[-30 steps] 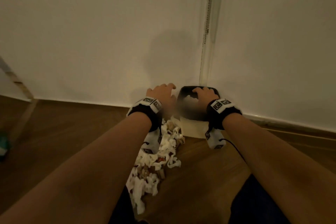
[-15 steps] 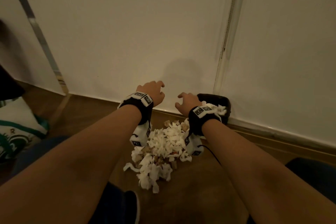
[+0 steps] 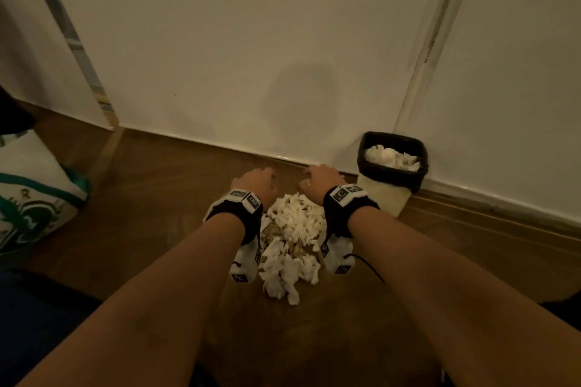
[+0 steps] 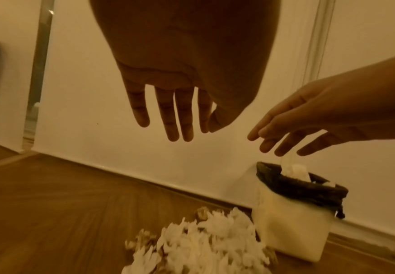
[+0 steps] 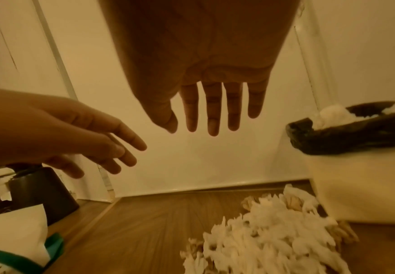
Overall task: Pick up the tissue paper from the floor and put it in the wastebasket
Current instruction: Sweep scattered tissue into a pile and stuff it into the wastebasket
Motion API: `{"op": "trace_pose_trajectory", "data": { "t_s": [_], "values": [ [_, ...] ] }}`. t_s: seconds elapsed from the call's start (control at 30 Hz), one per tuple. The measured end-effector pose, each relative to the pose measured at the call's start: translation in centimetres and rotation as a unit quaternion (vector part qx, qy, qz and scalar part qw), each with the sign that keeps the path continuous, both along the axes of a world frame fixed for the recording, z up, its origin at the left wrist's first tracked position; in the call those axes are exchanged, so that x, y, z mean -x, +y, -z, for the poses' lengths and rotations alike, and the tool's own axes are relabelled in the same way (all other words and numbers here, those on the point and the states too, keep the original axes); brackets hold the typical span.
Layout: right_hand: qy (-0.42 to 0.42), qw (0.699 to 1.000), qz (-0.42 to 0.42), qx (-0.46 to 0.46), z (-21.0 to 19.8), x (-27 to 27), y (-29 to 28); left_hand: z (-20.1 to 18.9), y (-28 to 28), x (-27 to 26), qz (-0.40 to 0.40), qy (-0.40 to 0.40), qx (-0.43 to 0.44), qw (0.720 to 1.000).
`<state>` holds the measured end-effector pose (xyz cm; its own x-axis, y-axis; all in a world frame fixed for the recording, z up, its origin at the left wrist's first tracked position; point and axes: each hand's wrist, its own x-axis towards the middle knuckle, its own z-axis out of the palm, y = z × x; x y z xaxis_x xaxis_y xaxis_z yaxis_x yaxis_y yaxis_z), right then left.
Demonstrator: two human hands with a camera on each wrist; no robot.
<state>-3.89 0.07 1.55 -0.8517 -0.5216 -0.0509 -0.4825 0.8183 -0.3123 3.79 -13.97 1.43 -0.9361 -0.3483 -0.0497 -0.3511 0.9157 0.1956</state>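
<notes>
The tissue paper (image 3: 290, 242) is heaped on the floor (image 3: 151, 198), below and between the left hand (image 3: 256, 187) and right hand (image 3: 320, 181). Both are held above it, fingers extended, nothing grasped. The wastebasket (image 3: 391, 173) is seen just beside the heap.

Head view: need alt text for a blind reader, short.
Two bare hands, left hand and right hand, hover empty over a pile of crumpled white tissue paper on a wooden floor. A small black-lined wastebasket, already holding tissue, stands to the right against the white wall.
</notes>
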Motion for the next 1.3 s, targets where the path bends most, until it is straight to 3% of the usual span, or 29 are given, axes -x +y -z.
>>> {"op": "trace_pose_trajectory", "data": {
  "t_s": [0.33, 0.57, 0.7, 0.87, 1.03, 1.2, 1.3],
  "values": [
    [-0.135, 0.988, 0.014, -0.074, 11.6, 1.5, -0.5, 12.4, -0.6, 0.5, -0.011, -0.148, -0.078, 0.986],
    [-0.205, 0.972, 0.058, -0.104, 19.1, 2.1, 1.6, 19.4, 0.0, 0.2, -0.091, -0.151, -0.093, 0.98],
    [-0.203, 0.972, 0.071, -0.093, 21.8, 2.0, 1.7, 21.8, -0.7, -0.9, -0.207, -0.089, -0.09, 0.97],
    [-0.23, 0.961, 0.116, -0.106, 23.6, 2.0, 1.5, 23.9, -2.7, -1.5, -0.3, -0.141, -0.186, 0.925],
    [-0.256, 0.951, 0.13, -0.116, 25.0, 2.2, 1.6, 25.4, -3.3, -1.7, -0.266, -0.164, -0.2, 0.929],
    [-0.248, 0.959, 0.104, -0.084, 26.2, 1.6, 2.1, 26.3, -2.8, -2.1, -0.256, -0.168, -0.205, 0.929],
    [-0.247, 0.96, 0.09, -0.094, 26.5, 1.3, 2.1, 26.9, -2.9, -2.4, -0.255, -0.178, -0.147, 0.939]
  ]
}}
